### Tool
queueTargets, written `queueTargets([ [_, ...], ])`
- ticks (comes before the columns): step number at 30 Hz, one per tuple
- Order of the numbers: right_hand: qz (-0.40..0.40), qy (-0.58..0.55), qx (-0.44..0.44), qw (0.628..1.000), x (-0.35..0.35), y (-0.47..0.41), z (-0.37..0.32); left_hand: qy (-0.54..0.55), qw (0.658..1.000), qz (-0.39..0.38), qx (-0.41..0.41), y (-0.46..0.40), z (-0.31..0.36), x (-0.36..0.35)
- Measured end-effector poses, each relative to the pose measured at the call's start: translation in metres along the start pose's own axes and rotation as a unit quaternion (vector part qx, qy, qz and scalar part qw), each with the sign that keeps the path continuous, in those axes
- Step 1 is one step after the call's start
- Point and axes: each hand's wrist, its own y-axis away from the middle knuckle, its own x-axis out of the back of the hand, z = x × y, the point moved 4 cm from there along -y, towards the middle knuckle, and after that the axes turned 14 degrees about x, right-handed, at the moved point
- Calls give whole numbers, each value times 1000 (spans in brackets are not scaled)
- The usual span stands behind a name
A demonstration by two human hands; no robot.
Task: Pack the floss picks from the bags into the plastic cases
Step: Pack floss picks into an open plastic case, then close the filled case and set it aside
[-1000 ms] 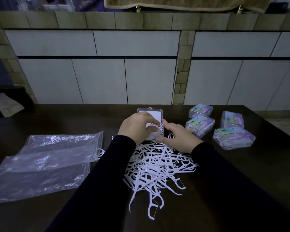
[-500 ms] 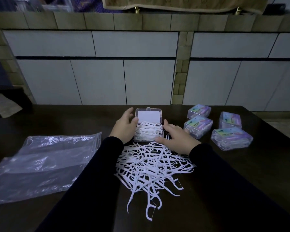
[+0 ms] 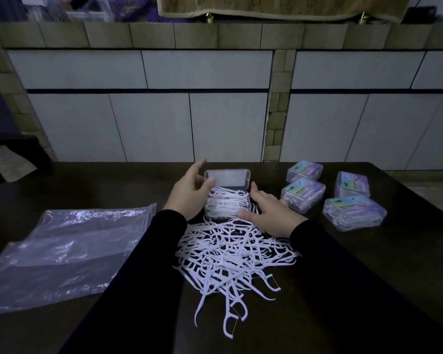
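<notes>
Clear plastic is catching what little light there is: the open case (image 3: 226, 200) is sitting on the dark table (image 3: 407, 251), brimming with white floss picks, its lid (image 3: 227, 178) standing up at the far edge. The left hand (image 3: 189, 194) is resting against the case's left side, fingers loosely spread and reaching toward the lid, thumb touching its left end. The right hand (image 3: 269, 213) is lying on the case's right side, fingers straight and apart, thumb pressing at the near right corner; neither hand is gripping anything that I can make out.

Just nearer than the case, the loose pile of floss picks (image 3: 230, 254) is spreading toward the person. Left of the case, well apart, the emptied plastic bags (image 3: 67, 249) are lying flat. Right of the case, four closed cases (image 3: 353, 212) are sitting filled.

Judging by the mound, this case is probably about to be closed. Picks are riding above its rim, so a lid brought down now could be trapping handles in the seam, failing to latch, or squeezing picks out over the sides.
</notes>
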Motion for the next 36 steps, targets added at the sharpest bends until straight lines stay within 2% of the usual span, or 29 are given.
queueTargets([
  [5, 5, 9, 4, 1000, 0, 0, 0, -61, 994, -78, -45, 10, 3, 3],
  [10, 6, 13, -7, 1000, 2, 1, -1, -107, 989, -91, -51, 11, 6, 0],
  [19, 14, 8, 2, 1000, 0, 0, 4, -152, 984, -79, -55, 14, 9, -4],
  [25, 10, 25, -13, 1000, 0, -1, 2, -141, 986, -82, -41, 18, 9, -5],
  [29, 21, -5, -13, 1000, 2, 1, 2, -158, 983, -89, -25, 21, 14, -10],
  [34, 38, -18, 4, 999, 3, 3, 3, -246, 968, -43, -12, 22, 20, -18],
  [36, 41, -19, 6, 999, 4, 3, 3, -251, 968, -24, -6, 23, 19, -20],
])
